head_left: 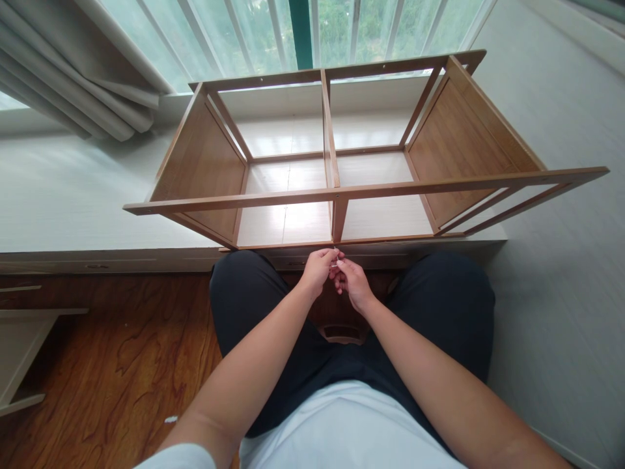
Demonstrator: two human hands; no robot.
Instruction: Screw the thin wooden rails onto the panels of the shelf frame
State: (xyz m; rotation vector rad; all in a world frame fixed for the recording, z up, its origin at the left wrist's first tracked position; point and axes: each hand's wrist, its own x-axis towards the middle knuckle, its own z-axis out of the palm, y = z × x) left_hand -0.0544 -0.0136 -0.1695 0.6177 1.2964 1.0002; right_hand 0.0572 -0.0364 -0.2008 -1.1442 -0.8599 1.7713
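Observation:
My left hand [318,268] and my right hand [352,283] meet fingertip to fingertip over my lap, pinching a tiny pale object [336,262] between them; it is too small to identify. Just beyond the hands lies a wooden shelf frame [336,193] on its side on a white window ledge [73,195]. The frame has a central divider [328,130] and solid end panels. My hands hover just below the frame's near lower rail, close to the divider's foot, not touching it.
Dark trousers cover my knees [439,293] against the ledge. Wooden floor [112,352] spreads to the left, with a pale furniture piece [19,345] at the far left. Grey curtains [83,85] hang at upper left; window bars [303,32] behind the frame.

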